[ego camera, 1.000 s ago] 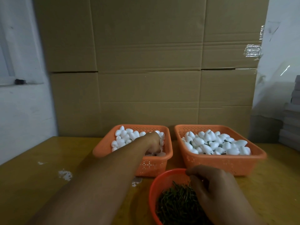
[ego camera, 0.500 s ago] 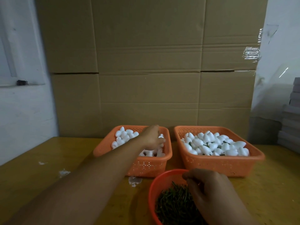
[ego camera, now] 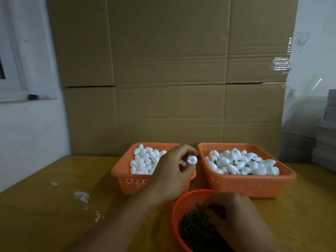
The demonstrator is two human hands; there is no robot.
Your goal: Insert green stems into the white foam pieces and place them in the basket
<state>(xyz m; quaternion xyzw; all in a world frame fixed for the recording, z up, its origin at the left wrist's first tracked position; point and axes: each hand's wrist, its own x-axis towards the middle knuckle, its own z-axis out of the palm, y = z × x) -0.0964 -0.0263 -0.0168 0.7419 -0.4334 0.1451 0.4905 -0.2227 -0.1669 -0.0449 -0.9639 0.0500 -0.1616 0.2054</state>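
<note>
My left hand [ego camera: 174,171] is raised above the left orange basket [ego camera: 123,180] and pinches a white foam piece [ego camera: 192,159] between fingertips and thumb. That basket holds several plain white foam pieces [ego camera: 143,160]. The right orange basket [ego camera: 251,184] holds several foam pieces with green stems [ego camera: 241,163]. My right hand [ego camera: 236,217] reaches into the round orange bowl [ego camera: 177,211] of green stems [ego camera: 194,226], fingers curled down among them; whether it holds a stem is hidden.
The baskets and bowl stand on a yellow-brown wooden table [ego camera: 54,215] with white flecks [ego camera: 81,195]. Large cardboard sheets [ego camera: 169,79] stand upright behind the baskets. A white wall with a window frame [ego camera: 23,124] is at left; grey stacked boards [ego camera: 327,133] at right.
My left hand has lifted out of the left basket with a foam piece and drawn back toward me. My right hand stays in the stem bowl, shifted slightly.
</note>
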